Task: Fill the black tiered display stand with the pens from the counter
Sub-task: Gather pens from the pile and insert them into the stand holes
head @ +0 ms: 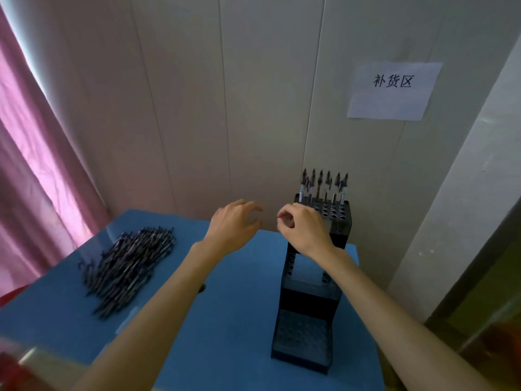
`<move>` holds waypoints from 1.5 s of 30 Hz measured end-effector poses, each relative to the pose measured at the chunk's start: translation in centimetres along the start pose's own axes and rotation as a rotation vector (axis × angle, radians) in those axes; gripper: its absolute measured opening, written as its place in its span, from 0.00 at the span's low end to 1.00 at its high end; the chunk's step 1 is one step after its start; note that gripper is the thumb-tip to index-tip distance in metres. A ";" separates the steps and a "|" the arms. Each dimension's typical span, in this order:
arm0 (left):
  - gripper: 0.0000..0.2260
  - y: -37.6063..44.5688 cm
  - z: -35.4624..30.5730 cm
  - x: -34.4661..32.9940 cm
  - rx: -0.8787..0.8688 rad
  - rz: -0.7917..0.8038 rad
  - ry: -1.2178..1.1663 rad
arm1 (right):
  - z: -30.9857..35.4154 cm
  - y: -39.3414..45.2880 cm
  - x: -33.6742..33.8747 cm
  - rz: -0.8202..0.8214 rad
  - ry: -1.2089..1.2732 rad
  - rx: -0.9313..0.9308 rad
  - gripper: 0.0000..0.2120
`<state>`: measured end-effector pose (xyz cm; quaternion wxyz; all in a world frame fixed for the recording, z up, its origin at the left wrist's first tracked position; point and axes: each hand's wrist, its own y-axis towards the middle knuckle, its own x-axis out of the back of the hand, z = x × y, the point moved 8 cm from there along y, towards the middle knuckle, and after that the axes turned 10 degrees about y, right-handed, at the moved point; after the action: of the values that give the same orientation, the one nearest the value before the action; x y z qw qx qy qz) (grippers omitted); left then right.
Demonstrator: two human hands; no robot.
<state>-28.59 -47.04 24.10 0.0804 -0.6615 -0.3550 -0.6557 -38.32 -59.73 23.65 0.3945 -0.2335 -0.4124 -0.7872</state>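
A black tiered display stand (307,303) stands on the blue counter (225,306) to the right of centre. Several pens (324,184) stand upright in the back row of its top tier; the other holes look empty. A heap of dark pens (127,263) lies on the counter's left side. My left hand (234,224) hovers above the counter left of the stand's top, fingers loosely spread, holding nothing. Close beside it, my right hand (301,227) hangs in front of the top tier with curled fingers, and no pen shows in it.
A pale panelled wall rises right behind the stand, with a paper sign (393,90) taped on it. A pink curtain (36,165) hangs at the left. A blurred red and white object (19,365) sits at the bottom left corner.
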 end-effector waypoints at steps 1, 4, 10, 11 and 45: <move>0.15 -0.6 0.9 0.2 0.010 -0.007 0.003 | 0.6 0.1 -0.8 0.020 0.003 0.002 0.03; 0.15 -2.5 3.8 0.9 0.048 -0.026 -0.003 | 2.6 0.3 -3.2 0.065 -0.005 0.009 0.05; 0.17 -6.7 10.5 2.3 0.102 -0.006 0.006 | 7.4 0.2 -9.4 0.147 -0.025 0.006 0.10; 0.17 -7.6 11.9 2.4 0.111 0.000 0.003 | 8.2 0.1 -10.5 0.154 -0.035 -0.004 0.11; 0.07 -23.0 54.8 -4.9 0.592 0.309 -0.159 | 22.5 1.5 -43.6 0.332 -0.058 -0.299 0.11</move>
<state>3.11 -0.63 4.32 0.3393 -0.7047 -0.4304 -0.4506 -10.92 -22.79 6.51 0.4678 -0.3764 -0.2583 -0.7568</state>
